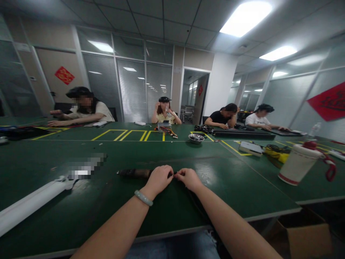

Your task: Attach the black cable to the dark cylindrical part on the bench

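Observation:
My left hand (161, 178) and my right hand (189, 178) meet over the green table, fingertips pinched closely together. Something small and dark with a light spot sits between them, too small to name. Under my left hand lies a long dark cylindrical tool (136, 173), its small metal tip pointing left and its other end hidden. A dark cord (198, 203) runs beneath my right forearm towards the table's front edge. Both hands are closed at the fingertips, the left one's other fingers curled.
Ahead stands a metal bowl (196, 138) with dark pieces inside. On the right are a white cup (300, 163) with a red lid and a grey box (251, 148). A white strip-like object (35, 201) lies at left. Several people sit across the green table (129, 154).

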### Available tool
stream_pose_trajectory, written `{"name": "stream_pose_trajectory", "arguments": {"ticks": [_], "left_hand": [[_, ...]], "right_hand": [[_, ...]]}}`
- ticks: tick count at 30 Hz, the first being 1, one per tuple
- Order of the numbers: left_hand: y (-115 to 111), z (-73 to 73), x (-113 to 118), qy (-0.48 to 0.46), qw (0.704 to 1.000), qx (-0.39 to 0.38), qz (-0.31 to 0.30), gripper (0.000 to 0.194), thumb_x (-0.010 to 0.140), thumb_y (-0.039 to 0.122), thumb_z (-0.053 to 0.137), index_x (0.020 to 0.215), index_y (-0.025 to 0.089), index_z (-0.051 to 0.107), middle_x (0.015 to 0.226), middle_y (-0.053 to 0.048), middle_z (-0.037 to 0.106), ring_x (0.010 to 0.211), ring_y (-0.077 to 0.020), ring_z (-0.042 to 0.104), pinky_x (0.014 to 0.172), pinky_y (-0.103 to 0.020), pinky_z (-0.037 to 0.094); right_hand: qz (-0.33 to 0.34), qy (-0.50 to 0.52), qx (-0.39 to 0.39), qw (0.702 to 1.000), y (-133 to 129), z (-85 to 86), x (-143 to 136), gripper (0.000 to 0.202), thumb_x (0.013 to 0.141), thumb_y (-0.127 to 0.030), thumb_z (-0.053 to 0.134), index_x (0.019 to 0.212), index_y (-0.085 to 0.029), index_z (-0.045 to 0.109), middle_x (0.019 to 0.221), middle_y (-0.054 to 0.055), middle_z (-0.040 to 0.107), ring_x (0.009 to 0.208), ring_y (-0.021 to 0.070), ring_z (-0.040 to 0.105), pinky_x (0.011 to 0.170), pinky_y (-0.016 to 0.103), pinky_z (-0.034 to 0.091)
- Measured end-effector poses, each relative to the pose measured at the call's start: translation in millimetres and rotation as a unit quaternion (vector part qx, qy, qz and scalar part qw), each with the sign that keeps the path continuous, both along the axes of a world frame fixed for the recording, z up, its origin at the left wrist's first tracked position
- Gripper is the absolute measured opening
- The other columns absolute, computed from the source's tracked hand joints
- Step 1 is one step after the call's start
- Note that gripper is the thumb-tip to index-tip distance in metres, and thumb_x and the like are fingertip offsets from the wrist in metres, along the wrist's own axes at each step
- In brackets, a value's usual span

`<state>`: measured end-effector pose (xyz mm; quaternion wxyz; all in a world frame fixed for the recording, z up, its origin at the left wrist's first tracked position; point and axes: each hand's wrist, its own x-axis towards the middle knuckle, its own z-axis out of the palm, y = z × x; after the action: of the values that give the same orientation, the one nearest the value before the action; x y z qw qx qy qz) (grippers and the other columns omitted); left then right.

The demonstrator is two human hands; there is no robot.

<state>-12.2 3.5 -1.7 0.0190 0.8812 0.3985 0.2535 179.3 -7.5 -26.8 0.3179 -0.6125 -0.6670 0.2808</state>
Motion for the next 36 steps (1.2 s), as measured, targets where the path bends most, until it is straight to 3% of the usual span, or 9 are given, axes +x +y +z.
{"name": "stream_pose_trajectory", "arguments": {"ticks": [8,23,36], "left_hand": [[2.0,-0.6,0.8,-0.001,1.0,-0.013,-0.006,0.009,0.084,0.019,0.061,0.091,0.022,0.064,0.097,-0.001,0.067,0.093,-0.0185,0.06,0.084,-0.032,0.042],[1.4,-0.1,0.4,-0.008,1.0,-0.014,-0.004,0.017,0.083,0.027,0.063,0.099,0.022,0.061,0.101,-0.002,0.065,0.094,-0.0185,0.06,0.085,-0.032,0.043],[3.3,-3.1,0.2,-0.012,1.0,-0.004,-0.01,0.008,0.083,0.021,0.061,0.091,0.022,0.063,0.098,-0.002,0.065,0.094,-0.0182,0.059,0.087,-0.033,0.043]], "right_hand": [[0.047,-0.016,0.044,0.998,1.7,-1.4,6.1,0.015,0.078,-0.031,0.069,0.087,-0.019,0.072,0.082,0.0,0.072,0.072,0.0128,0.064,0.062,0.02,0.046],[0.014,-0.018,0.009,1.0,-1.2,-0.1,3.6,0.021,0.084,-0.04,0.063,0.085,-0.02,0.07,0.07,0.0,0.068,0.052,0.0094,0.055,0.043,0.017,0.037],[0.021,-0.011,-0.007,1.0,-3.2,2.2,3.8,0.02,0.086,-0.037,0.064,0.088,-0.019,0.07,0.072,0.001,0.068,0.049,0.0081,0.054,0.039,0.016,0.037]]}}
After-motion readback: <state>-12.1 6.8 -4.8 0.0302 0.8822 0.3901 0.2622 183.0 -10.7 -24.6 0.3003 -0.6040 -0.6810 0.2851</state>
